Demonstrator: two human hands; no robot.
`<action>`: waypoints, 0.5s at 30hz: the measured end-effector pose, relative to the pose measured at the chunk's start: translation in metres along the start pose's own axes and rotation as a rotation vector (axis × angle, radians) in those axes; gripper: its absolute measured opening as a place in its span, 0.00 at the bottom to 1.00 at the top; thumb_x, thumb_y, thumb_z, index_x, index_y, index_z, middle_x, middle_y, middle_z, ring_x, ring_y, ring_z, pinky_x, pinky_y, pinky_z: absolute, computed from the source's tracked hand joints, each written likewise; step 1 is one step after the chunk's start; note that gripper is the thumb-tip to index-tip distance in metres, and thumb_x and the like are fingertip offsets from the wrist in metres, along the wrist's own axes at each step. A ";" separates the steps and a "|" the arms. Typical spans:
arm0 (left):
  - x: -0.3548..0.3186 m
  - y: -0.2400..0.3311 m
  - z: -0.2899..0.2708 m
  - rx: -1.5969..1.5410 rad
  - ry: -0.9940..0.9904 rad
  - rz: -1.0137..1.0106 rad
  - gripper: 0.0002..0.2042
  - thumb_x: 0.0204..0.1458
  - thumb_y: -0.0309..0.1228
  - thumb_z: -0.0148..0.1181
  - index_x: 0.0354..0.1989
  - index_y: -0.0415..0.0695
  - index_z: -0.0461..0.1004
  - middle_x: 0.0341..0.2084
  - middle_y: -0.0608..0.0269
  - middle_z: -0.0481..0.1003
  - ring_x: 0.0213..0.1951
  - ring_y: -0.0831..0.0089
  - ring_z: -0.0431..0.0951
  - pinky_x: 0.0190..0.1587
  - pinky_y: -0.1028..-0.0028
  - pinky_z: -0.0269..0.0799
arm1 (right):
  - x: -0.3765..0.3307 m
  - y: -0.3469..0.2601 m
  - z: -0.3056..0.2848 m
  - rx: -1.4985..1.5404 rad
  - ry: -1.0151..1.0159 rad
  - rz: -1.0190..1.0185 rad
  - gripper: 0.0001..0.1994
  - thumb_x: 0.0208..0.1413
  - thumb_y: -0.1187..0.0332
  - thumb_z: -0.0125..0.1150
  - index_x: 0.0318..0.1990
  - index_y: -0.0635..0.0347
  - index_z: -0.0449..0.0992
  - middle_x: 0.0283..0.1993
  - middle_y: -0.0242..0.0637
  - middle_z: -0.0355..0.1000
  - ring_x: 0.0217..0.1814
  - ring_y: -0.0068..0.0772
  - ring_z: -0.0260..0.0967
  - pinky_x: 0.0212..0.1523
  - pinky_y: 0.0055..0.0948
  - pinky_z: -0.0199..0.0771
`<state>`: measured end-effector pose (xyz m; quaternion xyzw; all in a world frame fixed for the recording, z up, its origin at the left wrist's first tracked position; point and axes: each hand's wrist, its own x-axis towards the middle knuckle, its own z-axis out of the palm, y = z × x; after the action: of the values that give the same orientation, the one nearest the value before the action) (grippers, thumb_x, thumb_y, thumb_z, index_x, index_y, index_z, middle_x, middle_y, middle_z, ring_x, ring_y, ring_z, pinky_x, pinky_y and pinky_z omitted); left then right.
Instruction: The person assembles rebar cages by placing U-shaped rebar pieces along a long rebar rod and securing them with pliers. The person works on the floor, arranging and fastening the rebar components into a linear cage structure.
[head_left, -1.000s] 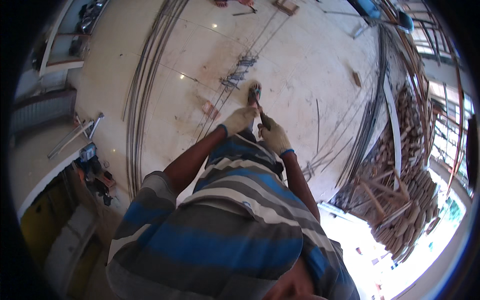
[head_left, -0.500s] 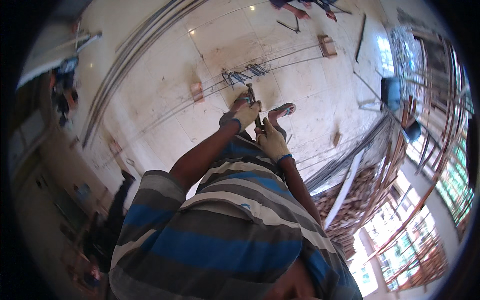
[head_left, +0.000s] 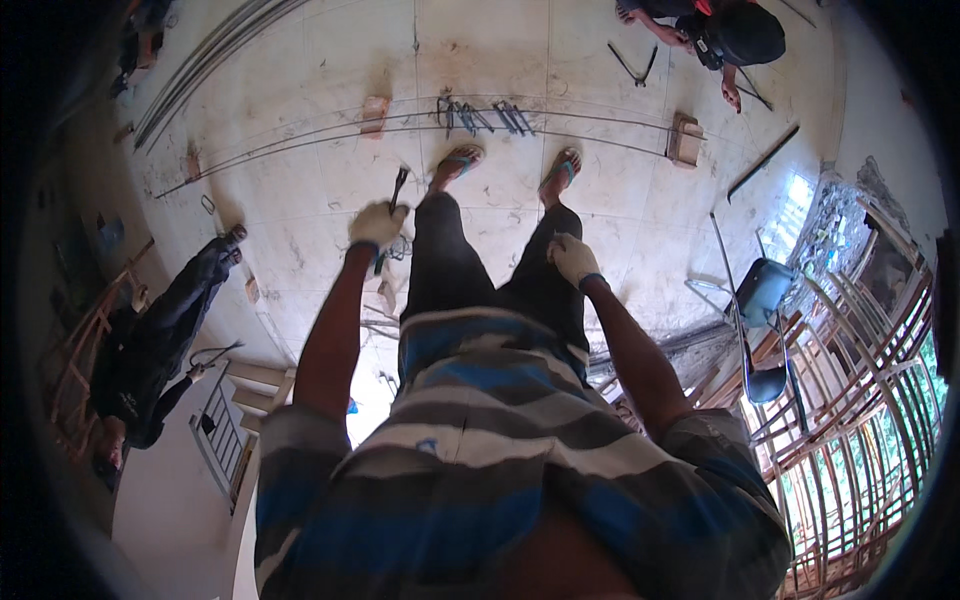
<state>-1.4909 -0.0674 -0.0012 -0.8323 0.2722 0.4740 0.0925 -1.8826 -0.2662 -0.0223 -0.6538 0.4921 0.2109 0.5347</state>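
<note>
Over at the far left, I see a co-worker in dark clothes [head_left: 165, 330], well apart from the person. Next comes the person's gloved left hand [head_left: 375, 226], out beside the left leg, its grip clamped round a dark tool [head_left: 401, 184]. The tool's long axis runs through the fist, the flared end pointing forward and slightly right, toward the floor beyond. Past the feet lie bent metal loops [head_left: 465, 117], forward and right of that fist, gathered along thin bars [head_left: 600, 141] running crosswise. Farther right, the gloved right hand [head_left: 573, 260] rests against the right thigh, fingers curled; I cannot tell whether its grip holds anything. It's across both legs from the tool, so the left is nearer. Beyond, a brownish block [head_left: 686, 138] sits by the bars' right end.
</note>
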 end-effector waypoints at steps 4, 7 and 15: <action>-0.016 0.027 0.081 -0.015 0.001 -0.034 0.31 0.61 0.58 0.49 0.41 0.38 0.82 0.38 0.35 0.80 0.45 0.41 0.82 0.50 0.48 0.76 | 0.058 0.069 -0.029 -0.077 -0.091 0.000 0.15 0.63 0.58 0.50 0.37 0.55 0.82 0.41 0.52 0.80 0.50 0.57 0.78 0.52 0.49 0.75; -0.019 0.049 0.126 0.093 -0.041 -0.016 0.29 0.60 0.57 0.54 0.38 0.38 0.81 0.36 0.38 0.81 0.42 0.43 0.82 0.47 0.48 0.76 | 0.098 0.080 -0.036 -0.190 -0.112 0.108 0.17 0.63 0.56 0.50 0.38 0.55 0.83 0.42 0.54 0.80 0.51 0.58 0.78 0.53 0.51 0.75; 0.033 0.082 0.183 0.157 0.121 0.154 0.20 0.50 0.49 0.70 0.37 0.44 0.80 0.39 0.50 0.77 0.46 0.51 0.77 0.48 0.53 0.72 | 0.237 0.132 0.005 -0.347 -0.168 0.049 0.19 0.58 0.54 0.52 0.44 0.56 0.84 0.46 0.54 0.81 0.52 0.56 0.78 0.56 0.51 0.76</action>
<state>-1.6572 -0.0727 -0.1182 -0.8262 0.3766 0.4059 0.1039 -1.8955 -0.3534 -0.2787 -0.7040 0.4180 0.3594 0.4478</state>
